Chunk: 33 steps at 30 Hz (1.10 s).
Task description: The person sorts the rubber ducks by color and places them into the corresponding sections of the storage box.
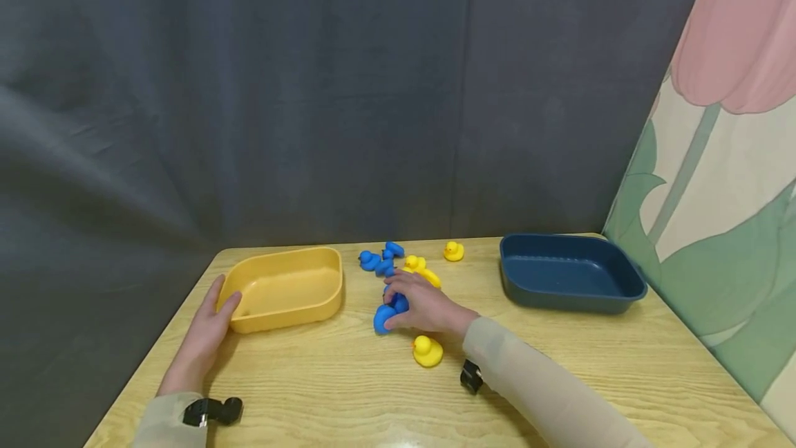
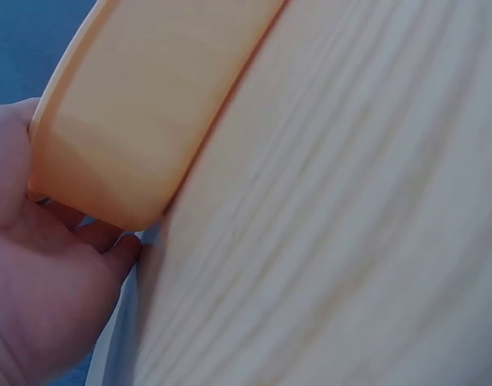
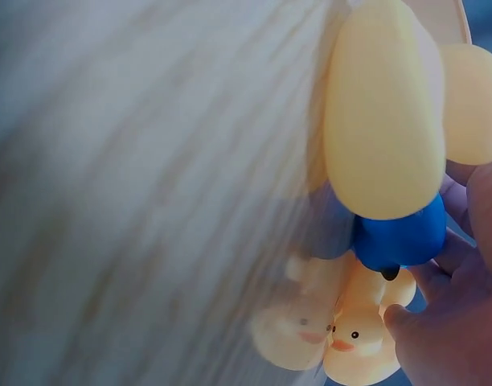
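Note:
My left hand (image 1: pixel 208 327) grips the left end of a yellow plastic tub (image 1: pixel 323 311), thumb over the rim and fingers along the outer wall. In the left wrist view the fingers curl round the corner of the tub (image 2: pixel 125 153). My right hand (image 1: pixel 429 304) reaches into a group of rubber ducks with bent fingers and thumb round a blue duck (image 1: pixel 399 303). Its thumb overlaps a second blue duck (image 1: pixel 381 319) in front. In the right wrist view the fingers lie against a blue duck (image 3: pixel 403 233), partly hidden behind a large close yellow duck (image 3: pixel 383 112).
Several blue ducks (image 1: pixel 370 260) and yellow ducks (image 1: pixel 429 275) sit behind the right hand. One yellow duck (image 1: pixel 428 351) stands in front, another (image 1: pixel 454 251) at the back edge. A dark blue tub (image 1: pixel 569 301) stands at the right of the wooden table (image 1: pixel 323 393). Dark curtain (image 1: pixel 373 88) hangs behind.

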Each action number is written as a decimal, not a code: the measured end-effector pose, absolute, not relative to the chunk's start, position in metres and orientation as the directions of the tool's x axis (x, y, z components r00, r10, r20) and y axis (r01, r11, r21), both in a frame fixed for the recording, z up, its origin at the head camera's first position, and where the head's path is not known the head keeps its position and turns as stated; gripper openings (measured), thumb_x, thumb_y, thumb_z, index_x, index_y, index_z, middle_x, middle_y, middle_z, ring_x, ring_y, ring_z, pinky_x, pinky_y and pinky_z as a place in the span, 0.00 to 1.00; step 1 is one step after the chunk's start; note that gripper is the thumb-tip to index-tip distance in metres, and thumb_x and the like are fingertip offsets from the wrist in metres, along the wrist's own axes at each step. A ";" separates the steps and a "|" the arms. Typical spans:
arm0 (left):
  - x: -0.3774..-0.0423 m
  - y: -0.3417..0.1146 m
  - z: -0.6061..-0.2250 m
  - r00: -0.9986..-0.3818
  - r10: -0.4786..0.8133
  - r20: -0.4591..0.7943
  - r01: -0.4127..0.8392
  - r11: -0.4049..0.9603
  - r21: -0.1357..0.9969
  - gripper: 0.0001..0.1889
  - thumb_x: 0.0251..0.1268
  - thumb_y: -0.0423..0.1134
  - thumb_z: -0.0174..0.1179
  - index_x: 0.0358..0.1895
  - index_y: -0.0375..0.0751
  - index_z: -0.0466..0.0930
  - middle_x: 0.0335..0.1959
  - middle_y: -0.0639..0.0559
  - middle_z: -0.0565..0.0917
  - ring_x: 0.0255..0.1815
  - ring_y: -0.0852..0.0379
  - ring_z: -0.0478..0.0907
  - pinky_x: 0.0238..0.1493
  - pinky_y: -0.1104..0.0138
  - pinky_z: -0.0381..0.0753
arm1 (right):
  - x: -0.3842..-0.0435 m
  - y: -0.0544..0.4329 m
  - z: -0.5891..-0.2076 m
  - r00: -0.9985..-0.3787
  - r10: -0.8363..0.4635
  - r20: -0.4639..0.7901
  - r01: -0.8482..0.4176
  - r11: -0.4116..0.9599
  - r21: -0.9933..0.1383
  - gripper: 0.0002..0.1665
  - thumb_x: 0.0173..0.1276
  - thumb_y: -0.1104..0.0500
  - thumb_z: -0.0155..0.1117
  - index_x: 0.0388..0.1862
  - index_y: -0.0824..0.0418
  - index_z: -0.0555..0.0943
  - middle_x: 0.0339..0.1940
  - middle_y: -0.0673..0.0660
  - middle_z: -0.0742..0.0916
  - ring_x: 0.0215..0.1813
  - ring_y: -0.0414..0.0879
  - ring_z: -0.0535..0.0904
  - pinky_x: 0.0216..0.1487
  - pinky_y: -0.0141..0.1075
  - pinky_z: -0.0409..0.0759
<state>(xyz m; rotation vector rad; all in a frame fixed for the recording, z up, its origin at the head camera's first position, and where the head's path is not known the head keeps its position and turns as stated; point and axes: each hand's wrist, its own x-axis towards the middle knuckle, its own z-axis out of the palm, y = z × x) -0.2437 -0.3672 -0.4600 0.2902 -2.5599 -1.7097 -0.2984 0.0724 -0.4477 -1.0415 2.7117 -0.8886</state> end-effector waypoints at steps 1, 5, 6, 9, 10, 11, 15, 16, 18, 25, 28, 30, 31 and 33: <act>-0.244 -0.366 -0.461 -0.981 -0.184 -0.060 -0.124 0.361 0.924 0.44 0.93 0.54 0.47 0.92 0.55 0.25 0.93 0.44 0.29 0.91 0.40 0.25 0.89 0.43 0.32 | -0.298 0.073 -0.448 -0.762 -0.639 0.106 -0.578 0.597 -0.557 0.17 0.71 0.47 0.83 0.50 0.50 0.86 0.81 0.61 0.77 0.90 0.60 0.57 0.88 0.59 0.54; -0.245 -0.362 -0.461 -0.981 -0.188 -0.055 -0.118 0.344 0.931 0.43 0.93 0.52 0.47 0.92 0.55 0.26 0.93 0.44 0.29 0.91 0.40 0.24 0.88 0.43 0.31 | -0.298 0.074 -0.447 -0.759 -0.643 0.102 -0.585 0.605 -0.541 0.19 0.72 0.47 0.81 0.55 0.52 0.89 0.83 0.61 0.76 0.90 0.60 0.56 0.88 0.61 0.51; -0.245 -0.362 -0.461 -0.980 -0.189 -0.056 -0.119 0.344 0.931 0.43 0.93 0.52 0.47 0.92 0.55 0.26 0.93 0.44 0.29 0.91 0.40 0.24 0.88 0.42 0.31 | -0.298 0.074 -0.447 -0.757 -0.646 0.100 -0.589 0.607 -0.534 0.20 0.73 0.46 0.81 0.57 0.53 0.90 0.83 0.61 0.76 0.90 0.60 0.56 0.88 0.62 0.50; -0.246 -0.359 -0.461 -0.980 -0.191 -0.054 -0.118 0.344 0.931 0.43 0.93 0.52 0.47 0.92 0.55 0.27 0.93 0.44 0.30 0.91 0.39 0.25 0.88 0.42 0.30 | -0.297 0.075 -0.446 -0.753 -0.652 0.092 -0.596 0.614 -0.517 0.24 0.73 0.45 0.80 0.62 0.55 0.91 0.84 0.61 0.75 0.90 0.60 0.55 0.88 0.63 0.50; -0.246 -0.359 -0.461 -0.981 -0.189 -0.053 -0.117 0.345 0.931 0.43 0.93 0.52 0.47 0.92 0.56 0.27 0.93 0.44 0.30 0.91 0.39 0.25 0.88 0.42 0.30 | -0.297 0.075 -0.446 -0.752 -0.653 0.090 -0.597 0.617 -0.514 0.25 0.73 0.45 0.80 0.64 0.55 0.91 0.84 0.60 0.74 0.90 0.60 0.55 0.88 0.63 0.50; -0.246 -0.359 -0.461 -0.981 -0.186 -0.053 -0.116 0.346 0.931 0.43 0.93 0.52 0.47 0.92 0.56 0.27 0.93 0.44 0.30 0.92 0.40 0.25 0.88 0.42 0.30 | -0.297 0.075 -0.445 -0.752 -0.653 0.088 -0.597 0.618 -0.512 0.25 0.74 0.45 0.80 0.64 0.55 0.91 0.84 0.60 0.74 0.90 0.59 0.54 0.88 0.62 0.49; -0.246 -0.358 -0.463 -0.984 -0.167 -0.053 -0.109 0.348 0.931 0.42 0.93 0.51 0.46 0.92 0.57 0.26 0.93 0.45 0.31 0.92 0.41 0.26 0.89 0.43 0.32 | -0.296 0.075 -0.445 -0.753 -0.652 0.090 -0.597 0.620 -0.509 0.25 0.73 0.45 0.80 0.64 0.55 0.91 0.84 0.60 0.75 0.90 0.59 0.55 0.88 0.62 0.50; -0.246 -0.358 -0.463 -0.985 -0.164 -0.053 -0.108 0.348 0.931 0.42 0.93 0.51 0.46 0.92 0.57 0.26 0.93 0.46 0.31 0.92 0.41 0.27 0.89 0.43 0.32 | -0.296 0.075 -0.445 -0.753 -0.652 0.090 -0.598 0.621 -0.507 0.26 0.73 0.45 0.80 0.63 0.55 0.91 0.83 0.59 0.75 0.90 0.59 0.55 0.88 0.62 0.50; -0.245 -0.358 -0.464 -0.987 -0.155 -0.052 -0.103 0.343 0.934 0.42 0.94 0.50 0.45 0.92 0.58 0.26 0.93 0.46 0.31 0.92 0.42 0.27 0.89 0.44 0.32 | -0.296 0.075 -0.445 -0.751 -0.653 0.097 -0.601 0.617 -0.508 0.25 0.73 0.45 0.80 0.63 0.56 0.91 0.83 0.59 0.76 0.90 0.59 0.56 0.88 0.62 0.51; -0.244 -0.358 -0.465 -0.990 -0.132 -0.051 -0.091 0.316 0.944 0.39 0.95 0.50 0.42 0.92 0.60 0.27 0.93 0.50 0.31 0.92 0.44 0.27 0.89 0.46 0.34 | -0.294 0.078 -0.442 -0.748 -0.652 0.126 -0.607 0.594 -0.528 0.24 0.72 0.46 0.81 0.61 0.56 0.91 0.83 0.59 0.76 0.90 0.61 0.56 0.87 0.63 0.55; -0.243 -0.358 -0.466 -0.991 -0.128 -0.048 -0.086 0.311 0.947 0.38 0.95 0.50 0.40 0.92 0.61 0.27 0.93 0.50 0.31 0.92 0.45 0.28 0.89 0.47 0.35 | -0.294 0.079 -0.440 -0.750 -0.648 0.135 -0.604 0.586 -0.540 0.23 0.72 0.46 0.82 0.60 0.55 0.91 0.82 0.58 0.77 0.90 0.62 0.56 0.86 0.63 0.56; -0.243 -0.358 -0.466 -0.991 -0.128 -0.044 -0.083 0.315 0.945 0.38 0.95 0.49 0.39 0.92 0.60 0.27 0.93 0.50 0.31 0.92 0.45 0.28 0.89 0.47 0.35 | -0.293 0.079 -0.438 -0.752 -0.645 0.135 -0.598 0.582 -0.552 0.23 0.72 0.47 0.82 0.60 0.55 0.91 0.82 0.57 0.77 0.90 0.62 0.56 0.86 0.63 0.57; -0.243 -0.358 -0.466 -0.991 -0.128 -0.044 -0.083 0.320 0.944 0.37 0.95 0.49 0.39 0.92 0.60 0.27 0.93 0.50 0.31 0.92 0.45 0.28 0.89 0.46 0.34 | -0.293 0.080 -0.437 -0.756 -0.641 0.133 -0.592 0.582 -0.558 0.23 0.72 0.47 0.81 0.61 0.55 0.90 0.82 0.57 0.78 0.90 0.61 0.56 0.86 0.62 0.57; -0.244 -0.358 -0.466 -0.991 -0.126 -0.041 -0.081 0.332 0.940 0.37 0.95 0.49 0.38 0.92 0.60 0.27 0.93 0.50 0.32 0.92 0.45 0.27 0.89 0.46 0.33 | -0.293 0.080 -0.434 -0.762 -0.634 0.133 -0.581 0.578 -0.574 0.23 0.73 0.47 0.81 0.62 0.55 0.90 0.81 0.56 0.79 0.90 0.61 0.57 0.86 0.61 0.58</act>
